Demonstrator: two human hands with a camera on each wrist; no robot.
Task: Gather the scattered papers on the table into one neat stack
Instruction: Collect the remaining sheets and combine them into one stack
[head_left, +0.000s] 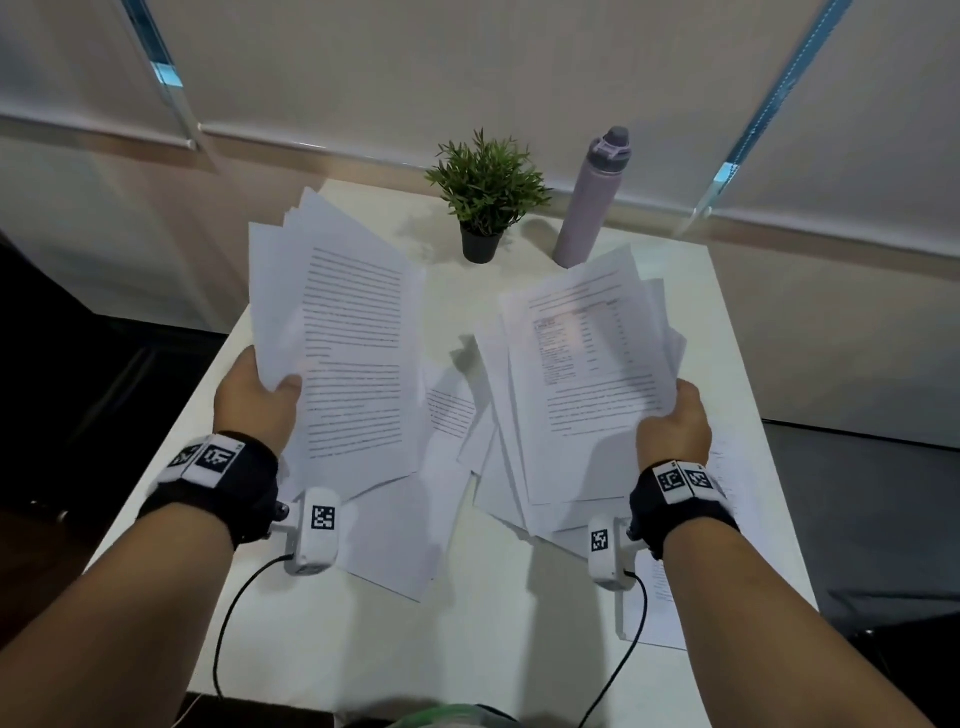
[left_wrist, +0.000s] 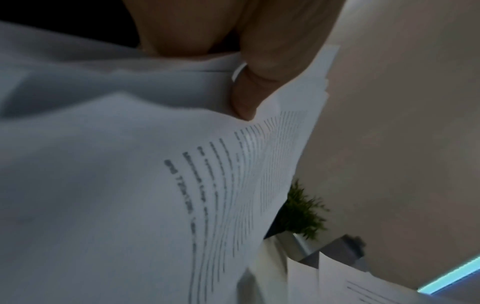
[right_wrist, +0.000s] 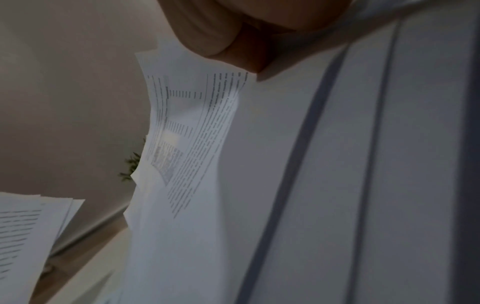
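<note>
My left hand (head_left: 262, 397) grips a loose sheaf of printed papers (head_left: 345, 353) by its left edge, thumb on top, lifted above the white table (head_left: 322, 639). My right hand (head_left: 675, 423) holds a second, fanned bundle of papers (head_left: 576, 384) by its right edge. In the left wrist view the thumb (left_wrist: 255, 82) presses on the left sheaf (left_wrist: 130, 185). The right wrist view shows the thumb (right_wrist: 218, 37) pinching the right bundle (right_wrist: 285, 164). A few sheets still lie on the table: one in the middle (head_left: 449, 410), one near the front (head_left: 395, 545), one at the right edge (head_left: 657, 608).
A small potted plant (head_left: 485, 195) and a lilac water bottle (head_left: 592, 200) stand at the table's far edge. Cables run from both wrist cameras over the table's near edge. Beyond the table are roller blinds and a wall.
</note>
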